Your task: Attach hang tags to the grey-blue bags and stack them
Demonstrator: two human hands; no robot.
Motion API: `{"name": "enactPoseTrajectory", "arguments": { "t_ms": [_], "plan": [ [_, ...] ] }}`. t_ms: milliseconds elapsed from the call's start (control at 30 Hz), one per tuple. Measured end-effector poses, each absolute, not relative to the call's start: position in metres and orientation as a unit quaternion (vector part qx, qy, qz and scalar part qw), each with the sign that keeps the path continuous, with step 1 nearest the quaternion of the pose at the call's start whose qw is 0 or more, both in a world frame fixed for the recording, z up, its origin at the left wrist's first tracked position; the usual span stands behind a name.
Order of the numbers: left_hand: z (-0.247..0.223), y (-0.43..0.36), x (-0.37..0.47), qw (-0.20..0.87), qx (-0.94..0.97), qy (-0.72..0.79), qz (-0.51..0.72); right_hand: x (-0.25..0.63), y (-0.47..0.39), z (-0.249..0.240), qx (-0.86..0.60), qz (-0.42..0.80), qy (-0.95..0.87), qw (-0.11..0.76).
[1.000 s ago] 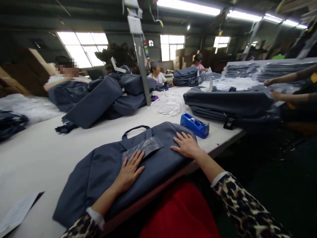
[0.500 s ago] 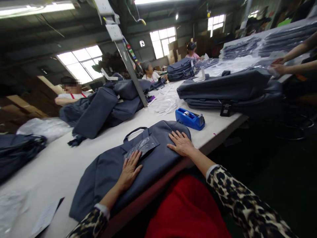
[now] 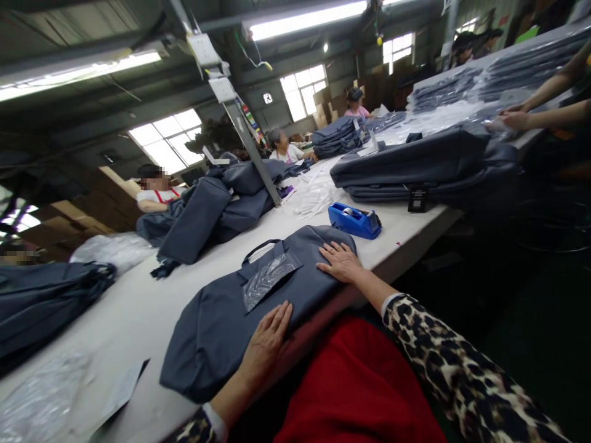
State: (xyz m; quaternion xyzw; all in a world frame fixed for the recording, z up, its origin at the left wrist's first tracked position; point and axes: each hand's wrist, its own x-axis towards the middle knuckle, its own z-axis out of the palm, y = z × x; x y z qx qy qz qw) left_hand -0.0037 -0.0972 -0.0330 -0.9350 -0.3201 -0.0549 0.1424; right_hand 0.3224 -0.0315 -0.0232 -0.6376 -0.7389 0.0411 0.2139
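We have both hands on a dark blue-grey bag (image 3: 217, 323) that lies flat along the near edge of the pale table (image 3: 369, 252). Our left hand (image 3: 268, 341) rests palm down by the bag's near side, its grip open, the fingers straight and close together. Our right hand (image 3: 340, 261) lies on the bag's right end, its grip open too, with the fingers slightly spread. Between our hands and the bag's dark handle (image 3: 261, 250), we see a clear packet (image 3: 269, 282) lying on the fabric. A blue tape dispenser (image 3: 354, 220) sits just beyond the bag's right end, and past it are stacked bags (image 3: 415, 161) with a black tag (image 3: 417, 199) hanging at their front. To our left, crumpled clear plastic (image 3: 44, 397) and a pale card (image 3: 124, 391) lie on the table. Farther back, more bags (image 3: 196, 215) are heaped beside a metal pole (image 3: 253, 151). At the far right, another person's hands (image 3: 514, 117) are over wrapped goods.
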Motion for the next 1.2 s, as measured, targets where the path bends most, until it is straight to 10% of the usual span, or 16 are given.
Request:
{"name": "enactPoseTrajectory", "arguments": {
  "t_ms": [533,1200],
  "plan": [
    [0.003,-0.081,0.028,0.145,-0.914,-0.376,-0.039,0.309,-0.215,-0.078,-0.628,0.154,-0.591,0.483],
    [0.287,0.011,-0.044,-0.347,-0.681,-0.433,-0.478,0.202,-0.152,-0.047,-0.420,0.648,-0.337,0.539]
  ]
}}
